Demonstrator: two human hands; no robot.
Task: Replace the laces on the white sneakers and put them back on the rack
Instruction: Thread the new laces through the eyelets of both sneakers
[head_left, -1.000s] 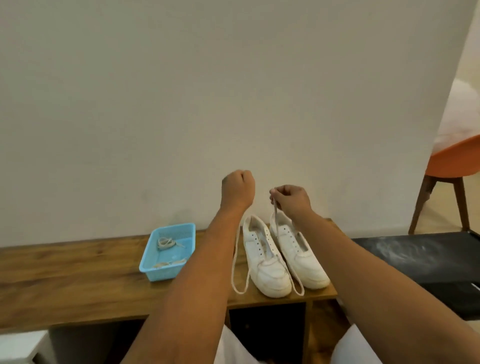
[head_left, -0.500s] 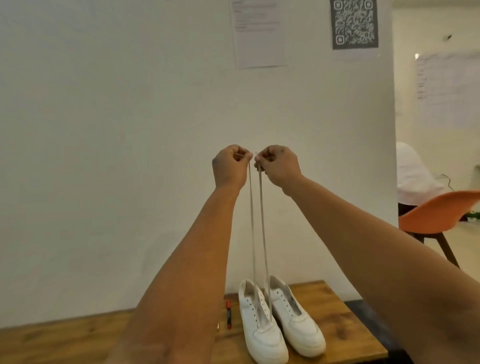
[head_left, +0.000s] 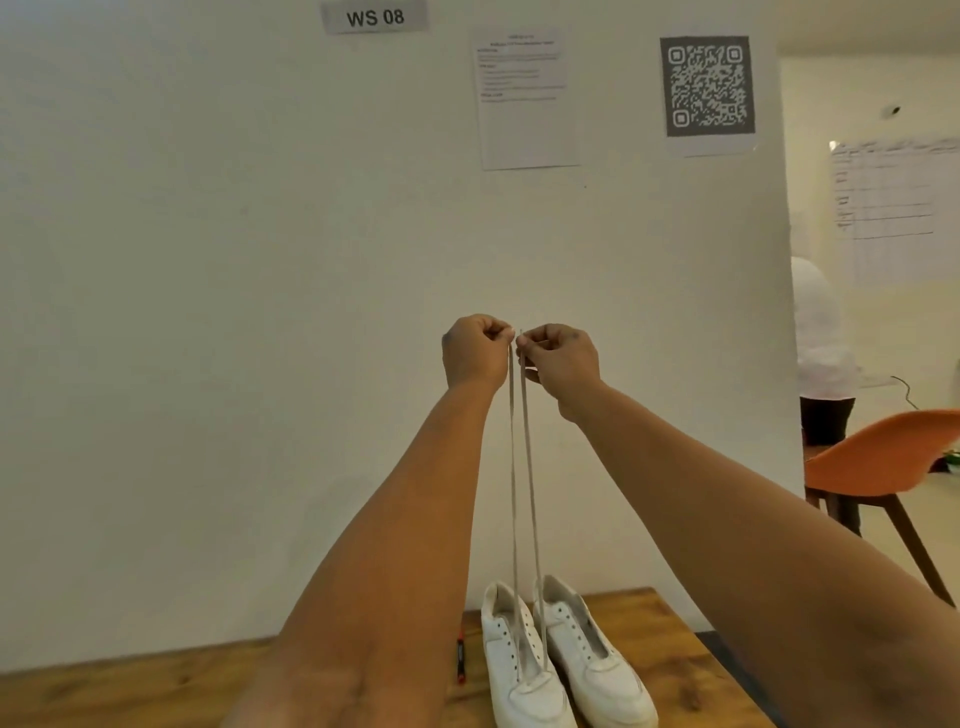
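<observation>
Below and left of the raised hands, a red pen (head_left: 460, 659) lies on the wooden desk (head_left: 130, 691), just beside the left sneaker (head_left: 522, 660). That sneaker stands directly under both hands, touching its partner, the right sneaker (head_left: 592, 660), toes toward the camera. The left hand (head_left: 475, 348) is curled into a fist and pinches one end of the lace (head_left: 519, 493); the right hand (head_left: 561, 361), close beside it, pinches the other end. Both strands run taut and nearly parallel down to the lowest eyelets of the left sneaker, so the step looks to be evening up the two ends after the first threading. To do it well, I judge the tips should be brought level with each other while the tension is matched, sliding the lace through the bottom eyelets until neither side is longer. Keep the flat lace untwisted, and pull gently enough that the sneaker is not lifted or tipped off the desk
</observation>
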